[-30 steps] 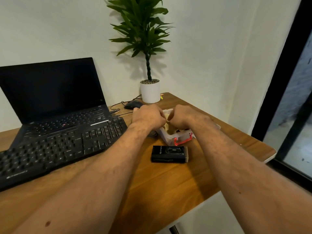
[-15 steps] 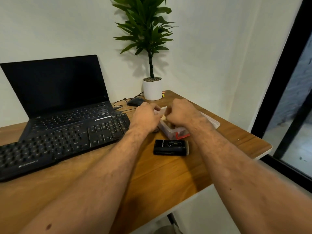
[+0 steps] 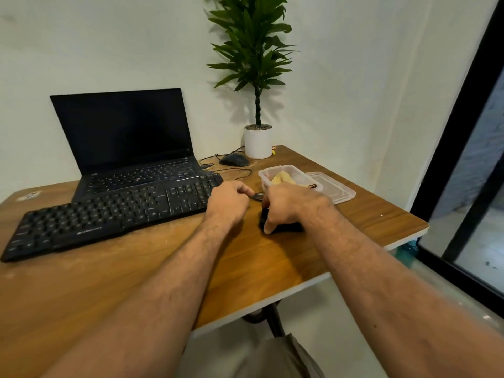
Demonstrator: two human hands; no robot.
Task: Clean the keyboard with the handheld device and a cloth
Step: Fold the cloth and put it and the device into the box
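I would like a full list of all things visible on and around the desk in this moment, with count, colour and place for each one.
keyboard: 1, black, desk left, before the laptop
laptop: 1, black, open, screen dark, behind the keyboard
mouse: 1, black, corded, beside the plant pot
potted plant: 1, green in a white pot, far corner
container: 1, clear plastic, open, something yellow inside
lid: 1, clear, right of the container
handheld device: 1, black, under the right hand
desk: 1, brown wood
left hand: 1, fingers curled, pinching a small dark item
right hand: 1, gripping the handheld device
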